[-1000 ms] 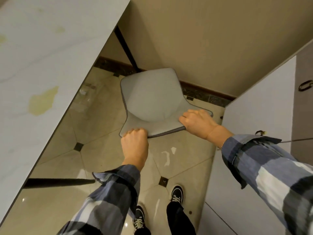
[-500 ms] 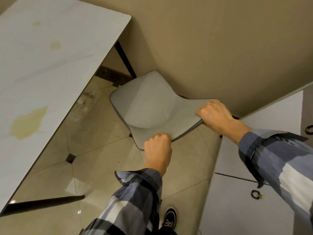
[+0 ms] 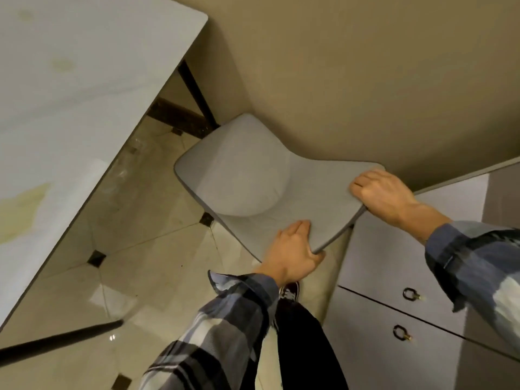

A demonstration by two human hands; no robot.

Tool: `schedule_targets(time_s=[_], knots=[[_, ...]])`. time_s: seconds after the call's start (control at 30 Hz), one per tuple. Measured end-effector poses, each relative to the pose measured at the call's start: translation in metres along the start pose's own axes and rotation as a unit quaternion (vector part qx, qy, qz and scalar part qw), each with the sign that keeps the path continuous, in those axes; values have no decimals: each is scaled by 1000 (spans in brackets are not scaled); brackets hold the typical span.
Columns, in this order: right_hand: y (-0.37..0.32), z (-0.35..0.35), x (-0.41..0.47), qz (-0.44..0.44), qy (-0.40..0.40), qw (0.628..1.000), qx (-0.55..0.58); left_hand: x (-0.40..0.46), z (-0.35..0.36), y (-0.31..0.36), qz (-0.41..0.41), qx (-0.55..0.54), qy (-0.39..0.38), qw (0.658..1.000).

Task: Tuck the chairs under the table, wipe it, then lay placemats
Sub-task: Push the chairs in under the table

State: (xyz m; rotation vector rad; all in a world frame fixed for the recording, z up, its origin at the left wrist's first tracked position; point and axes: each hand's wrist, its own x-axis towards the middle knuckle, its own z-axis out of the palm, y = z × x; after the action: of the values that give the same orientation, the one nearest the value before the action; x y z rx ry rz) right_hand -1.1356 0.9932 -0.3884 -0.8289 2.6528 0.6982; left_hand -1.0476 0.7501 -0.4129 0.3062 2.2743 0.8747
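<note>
A grey padded chair (image 3: 239,178) stands on the tiled floor between the table and the wall, seen from above and behind. My left hand (image 3: 292,254) grips the near left end of its backrest top edge. My right hand (image 3: 382,195) grips the right end of the same edge. The white marble-look table (image 3: 70,108) fills the left side, with yellowish stains on its top. The chair's seat points towards the table's far corner and sits outside the tabletop edge. The chair's legs are hidden under the seat.
A black table leg (image 3: 197,94) slants down near the wall, another (image 3: 56,339) at the lower left. A grey cabinet (image 3: 394,277) with ring-pull drawers stands close on the right. A beige wall (image 3: 351,80) is behind the chair. My feet are below.
The chair has turned and shifted right, closer to the cabinet, with both hands staying on its backrest. The view has swung so the cabinet drawers now show.
</note>
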Motion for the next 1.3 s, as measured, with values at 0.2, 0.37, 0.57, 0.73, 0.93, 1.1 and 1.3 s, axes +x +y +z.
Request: schedule_targets(time_s=[0.2,0.37,0.57,0.73,0.93,1.1,1.3], knots=[[16,0,-4,-30,-10,999,35,5,12,17,-11,14,24,1000],[10,5,-1,-96,32,992,74,-10,13,9,-61,-21,55,996],[10,-8,31,-157,130,977,64,-18,17,10,-107,-64,88,988],[13,-39,90,-189,162,968,21,-6,1,10,-142,-140,149,969],[31,-47,128,-181,130,974,41,25,-44,6,-106,-48,155,981],[37,-44,125,-159,164,971,67,38,-52,9,-64,37,96,993],[27,-44,132,-96,108,987,70,41,-72,-2,-28,151,52,987]])
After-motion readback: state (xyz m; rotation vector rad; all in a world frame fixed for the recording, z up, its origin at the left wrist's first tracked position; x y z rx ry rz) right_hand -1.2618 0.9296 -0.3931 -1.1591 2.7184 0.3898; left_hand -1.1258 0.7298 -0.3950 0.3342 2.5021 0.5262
